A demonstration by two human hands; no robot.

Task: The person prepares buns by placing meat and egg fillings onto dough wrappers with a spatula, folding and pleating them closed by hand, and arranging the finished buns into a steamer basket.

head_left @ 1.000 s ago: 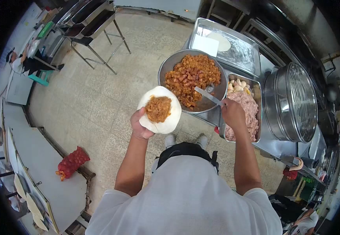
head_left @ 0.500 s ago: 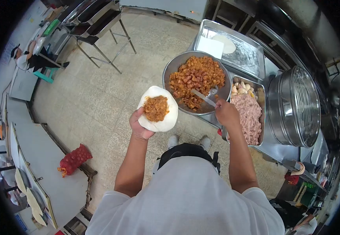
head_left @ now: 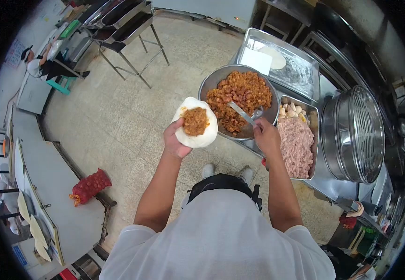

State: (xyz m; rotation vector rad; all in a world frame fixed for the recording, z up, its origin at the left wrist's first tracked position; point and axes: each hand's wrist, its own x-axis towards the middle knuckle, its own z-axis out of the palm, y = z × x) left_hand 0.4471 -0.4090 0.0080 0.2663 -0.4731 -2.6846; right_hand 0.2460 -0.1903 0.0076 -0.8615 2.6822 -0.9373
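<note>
On my left hand (head_left: 176, 139) rests a round white dough wrapper (head_left: 213, 125), its thumb hooked over the near left edge. A mound of orange-brown filling (head_left: 195, 121) sits in the wrapper's middle. My right hand (head_left: 267, 136) grips a flat metal spatula (head_left: 241, 113) by its near end, fingers closed. The blade reaches over the large steel bowl (head_left: 204, 85), its tip at the chunky orange-brown filling (head_left: 242, 91) heaped inside. The wrapper is held just left of the bowl, apart from it.
Right of the bowl stands a steel pan with pink minced meat (head_left: 295, 144) and pale pieces (head_left: 290, 110). Beyond lies a metal tray (head_left: 300, 70) with a white sheet (head_left: 256, 60). Stacked steamers (head_left: 354, 133) stand right. A red net sack (head_left: 90, 186) and a seated person (head_left: 36, 65) are left.
The whole view has shifted slightly. My left hand has brought the filled wrapper a little up and nearer the bowl. The spatula stays over the bowl in my right hand.
</note>
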